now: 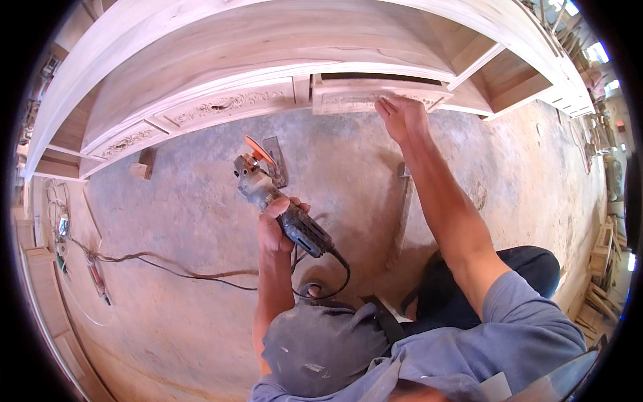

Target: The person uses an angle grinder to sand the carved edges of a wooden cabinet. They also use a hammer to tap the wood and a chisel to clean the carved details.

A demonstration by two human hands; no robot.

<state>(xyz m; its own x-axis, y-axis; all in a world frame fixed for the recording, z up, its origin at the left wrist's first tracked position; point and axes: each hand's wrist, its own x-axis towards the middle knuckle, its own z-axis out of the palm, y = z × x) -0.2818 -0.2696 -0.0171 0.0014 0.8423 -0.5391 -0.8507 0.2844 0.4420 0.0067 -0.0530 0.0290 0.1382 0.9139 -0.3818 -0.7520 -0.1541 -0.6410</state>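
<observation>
My left hand (276, 224) is wrapped round the dark body of an angle grinder (305, 229). The grinder has a grey metal head and an orange disc (260, 151), tilted up toward the cabinet. A black cord runs from its rear end. Farther off, my right hand (404, 118) is closed at the front of a carved wooden drawer (348, 100), its fingers bent and pressed together there. That drawer stands partly out of the long pale wooden cabinet (268, 40), with a dark gap above its front. The exact hold of the fingertips is partly hidden.
A flat metal piece (278, 167) lies beyond the grinder. A hammer-like tool (402, 201) lies under my right forearm. A wood block (143, 166) sits by the cabinet. Cords (174, 266) and a red-handled tool (98, 278) lie on the floor at left; wood pieces (603, 295) are at right.
</observation>
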